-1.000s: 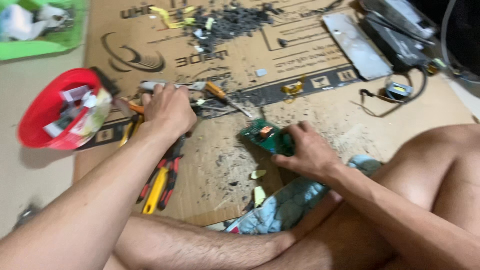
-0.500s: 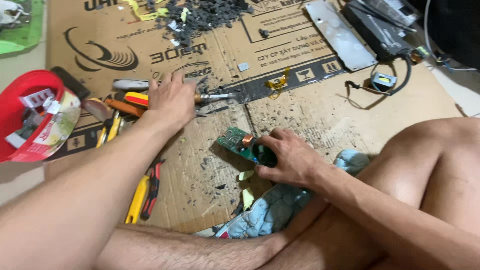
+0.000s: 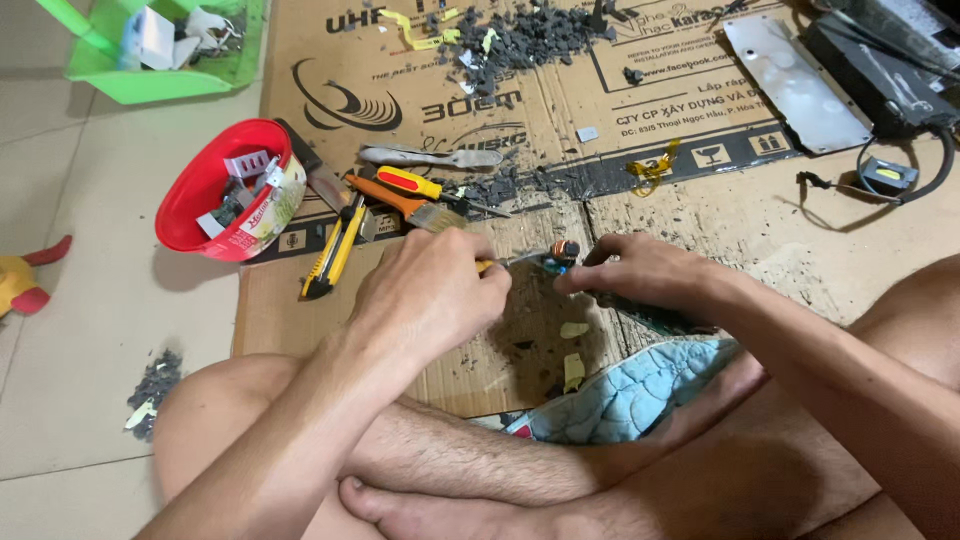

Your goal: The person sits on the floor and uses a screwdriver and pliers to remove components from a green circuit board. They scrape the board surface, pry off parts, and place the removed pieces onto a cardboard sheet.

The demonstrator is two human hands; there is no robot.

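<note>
My left hand point(image 3: 432, 293) grips a screwdriver point(image 3: 508, 261) with a yellow handle, its metal tip pointing right at a small copper-wound part point(image 3: 564, 250). My right hand point(image 3: 640, 270) holds a green circuit board point(image 3: 655, 318) tilted on edge above the cardboard sheet point(image 3: 760, 220). The two hands almost meet over the board's left end. Most of the board is hidden under my right hand and forearm.
Loose tools lie left of the hands: a yellow utility knife point(image 3: 330, 258), a red-and-yellow screwdriver point(image 3: 425, 187), a brush point(image 3: 400, 205), grey pliers point(image 3: 430, 157). A red bowl point(image 3: 225, 190) and green bin point(image 3: 150, 50) sit on the tile floor. Dark debris point(image 3: 525, 35), a metal plate point(image 3: 795, 70) and a black device point(image 3: 880, 60) lie at the back.
My left hand left the tools on the cardboard, picked up a screwdriver and brought it to the board. My right hand lifted the board slightly and turned it on edge.
</note>
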